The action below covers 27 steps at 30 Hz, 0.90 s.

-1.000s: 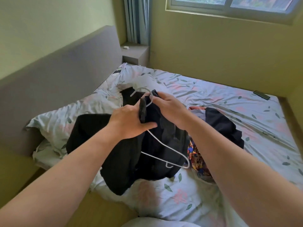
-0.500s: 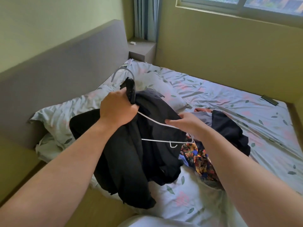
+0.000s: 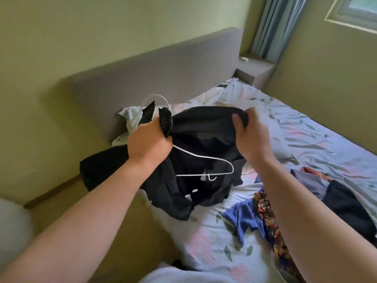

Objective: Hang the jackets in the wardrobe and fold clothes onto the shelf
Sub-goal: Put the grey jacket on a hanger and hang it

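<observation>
Jacket (image 3: 204,127), black, crumpled, on white hanger (image 3: 191,175); L hand (image 3: 151,144) fingers clutch collar, R hand (image 3: 251,137) fingers pinch shoulder.

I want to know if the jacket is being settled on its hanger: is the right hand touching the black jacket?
Touching. The head view shows the right hand pinching the black jacket at its upper edge between thumb and curled fingers.

Black jacket (image 3: 204,127), crumpled, was held up by collar and one shoulder, hem trailing on the bed (image 3: 306,139), white wire hanger (image 3: 193,175) sat half inside it, hook above the collar, blue garment (image 3: 242,219), floral garment (image 3: 267,217) and dark garment (image 3: 346,203) lay rumpled beside it.
</observation>
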Motion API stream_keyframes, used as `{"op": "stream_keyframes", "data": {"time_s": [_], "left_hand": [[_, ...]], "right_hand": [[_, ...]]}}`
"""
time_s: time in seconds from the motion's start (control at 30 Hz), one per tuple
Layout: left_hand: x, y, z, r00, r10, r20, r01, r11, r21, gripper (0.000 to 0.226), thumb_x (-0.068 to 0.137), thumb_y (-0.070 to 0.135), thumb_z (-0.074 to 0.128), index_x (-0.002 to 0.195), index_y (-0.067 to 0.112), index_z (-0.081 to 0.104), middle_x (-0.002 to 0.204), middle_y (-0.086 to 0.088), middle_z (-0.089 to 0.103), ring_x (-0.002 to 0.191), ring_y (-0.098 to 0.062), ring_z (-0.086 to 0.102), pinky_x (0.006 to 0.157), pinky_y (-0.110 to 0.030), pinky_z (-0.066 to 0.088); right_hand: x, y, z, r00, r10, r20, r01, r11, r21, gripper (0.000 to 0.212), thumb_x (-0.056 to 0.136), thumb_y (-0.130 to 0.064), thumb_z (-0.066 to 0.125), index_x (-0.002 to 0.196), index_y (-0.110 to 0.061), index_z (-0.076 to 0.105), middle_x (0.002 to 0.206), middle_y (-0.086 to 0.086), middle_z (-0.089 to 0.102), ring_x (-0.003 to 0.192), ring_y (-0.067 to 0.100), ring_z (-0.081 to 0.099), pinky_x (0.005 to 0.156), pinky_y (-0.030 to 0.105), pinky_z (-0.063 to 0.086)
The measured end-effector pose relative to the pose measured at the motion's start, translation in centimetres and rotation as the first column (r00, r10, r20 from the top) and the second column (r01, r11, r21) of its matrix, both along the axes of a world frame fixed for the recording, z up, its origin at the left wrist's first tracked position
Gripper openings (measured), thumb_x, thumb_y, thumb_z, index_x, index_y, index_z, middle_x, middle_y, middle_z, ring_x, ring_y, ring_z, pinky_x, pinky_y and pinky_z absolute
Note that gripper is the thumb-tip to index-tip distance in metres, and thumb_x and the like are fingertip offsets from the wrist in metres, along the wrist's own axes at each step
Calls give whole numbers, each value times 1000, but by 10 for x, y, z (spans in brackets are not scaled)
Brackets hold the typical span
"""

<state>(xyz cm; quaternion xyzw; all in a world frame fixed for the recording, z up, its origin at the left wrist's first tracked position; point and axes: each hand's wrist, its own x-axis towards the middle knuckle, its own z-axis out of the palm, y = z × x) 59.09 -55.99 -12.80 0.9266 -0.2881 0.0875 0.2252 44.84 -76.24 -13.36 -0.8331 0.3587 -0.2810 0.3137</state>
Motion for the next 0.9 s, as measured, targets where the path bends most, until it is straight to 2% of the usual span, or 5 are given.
{"op": "stream_keyframes", "data": {"time_s": [0.13, 0.27, 0.5, 0.7, 0.9], "left_hand": [[-27, 38, 5, 986, 148, 76, -147, 989, -25, 24, 87, 17, 60, 110, 17, 57, 71, -6, 57, 66, -34, 62, 64, -36, 49], [-71, 75, 10, 937, 337, 95, -336, 941, -27, 28, 94, 19, 55, 122, 15, 53, 85, -12, 68, 79, -39, 67, 65, -38, 44], [-160, 143, 23, 823, 568, -15, -562, 809, -173, 21, 92, 21, 58, 112, 16, 57, 64, 13, 41, 67, -27, 49, 63, -33, 39], [-232, 220, 21, 776, 611, -154, -630, 757, -174, 23, 84, 55, 45, 84, 32, 44, 66, 15, 51, 73, -29, 61, 56, -28, 36], [-299, 297, 16, 646, 659, -385, -762, 585, -279, 26, 73, 47, 66, 94, 31, 66, 95, -8, 74, 94, -35, 69, 84, -50, 56]], "right_hand": [[5, 18, 3, 973, 203, -107, -205, 979, -4, 36, 102, -53, 45, 103, -17, 46, 75, -7, 53, 65, 5, 48, 54, 22, 34], [0, 57, 10, 885, 438, -160, -445, 896, -5, 44, 101, -57, 45, 92, -14, 49, 74, 1, 56, 65, 16, 52, 53, 31, 36], [-36, 190, 28, 638, 750, 175, -764, 587, 269, 40, 104, -47, 47, 73, -22, 41, 62, -13, 48, 57, 1, 45, 56, 24, 33], [-84, 273, 33, 225, 894, 386, -872, 8, 489, 43, 100, -52, 50, 100, -9, 53, 88, -8, 60, 87, 6, 56, 93, 48, 46], [-120, 317, 30, -231, 954, 190, -922, -277, 269, 28, 108, -38, 40, 85, -23, 41, 73, -14, 46, 71, 5, 43, 77, 33, 41]]}}
